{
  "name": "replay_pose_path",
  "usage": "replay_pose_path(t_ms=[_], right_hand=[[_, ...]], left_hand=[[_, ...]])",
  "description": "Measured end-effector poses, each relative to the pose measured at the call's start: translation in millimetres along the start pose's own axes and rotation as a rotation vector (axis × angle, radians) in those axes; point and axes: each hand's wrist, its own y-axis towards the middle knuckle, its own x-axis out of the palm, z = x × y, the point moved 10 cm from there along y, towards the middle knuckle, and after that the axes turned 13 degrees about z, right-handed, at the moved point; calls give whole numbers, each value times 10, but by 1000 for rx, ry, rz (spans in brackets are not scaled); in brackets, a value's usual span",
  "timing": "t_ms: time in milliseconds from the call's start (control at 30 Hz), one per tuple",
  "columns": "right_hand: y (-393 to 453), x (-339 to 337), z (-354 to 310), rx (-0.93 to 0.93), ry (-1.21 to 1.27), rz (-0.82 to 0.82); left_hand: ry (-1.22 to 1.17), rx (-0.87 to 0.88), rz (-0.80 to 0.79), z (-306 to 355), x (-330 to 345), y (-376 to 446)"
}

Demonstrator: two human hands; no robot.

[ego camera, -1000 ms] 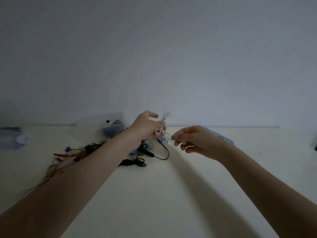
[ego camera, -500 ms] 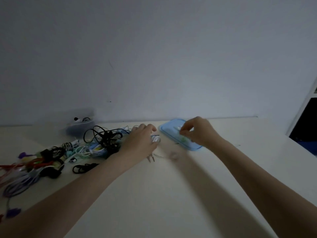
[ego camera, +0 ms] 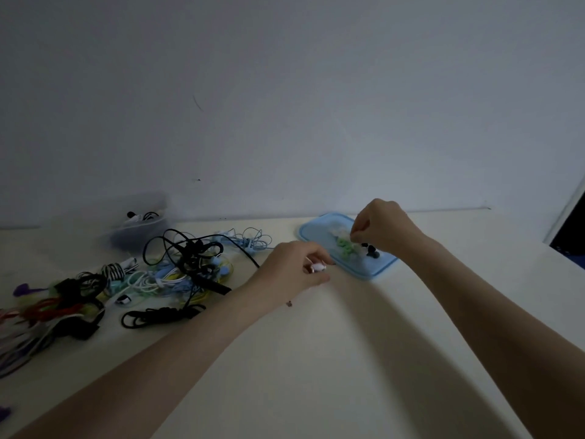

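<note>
1. On the table [ego camera: 300, 359], the left hand [ego camera: 292, 269] curls round a white earbud [ego camera: 318, 267], just beside the blue lid [ego camera: 376, 270].
2. A tangle of cables [ego camera: 190, 264] lies to its left.
3. The right hand [ego camera: 384, 228] hovers over green and black pieces [ego camera: 345, 248] on the lid, fingertips pinched; I cannot tell whether they hold anything.
4. A clear box [ego camera: 139, 229] stands by the wall.

Both bare forearms reach from the bottom corners toward mid-frame, the left hand [ego camera: 292, 267] at centre with knuckles up and fingers curled in a pinch, the right hand [ego camera: 381, 224] higher to its right, fingertips pinched downward.
</note>
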Motion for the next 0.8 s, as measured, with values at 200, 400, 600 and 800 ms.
replay_pose_path(t_ms=[200,400,600,800], right_hand=[[-105,75,-74,-64,-99,-8],[-84,-106,-178,-108,-113,125],[-287,-106,-391,-1,392,137],[-567,228,-247,232,710,97]], left_hand=[[-47,-45,75,-113,-12,19],[-185,-17,96,-127,-29,-15],[-347,-97,79,-196,-99,-5],[-312,-92,121,-249,-153,-19]])
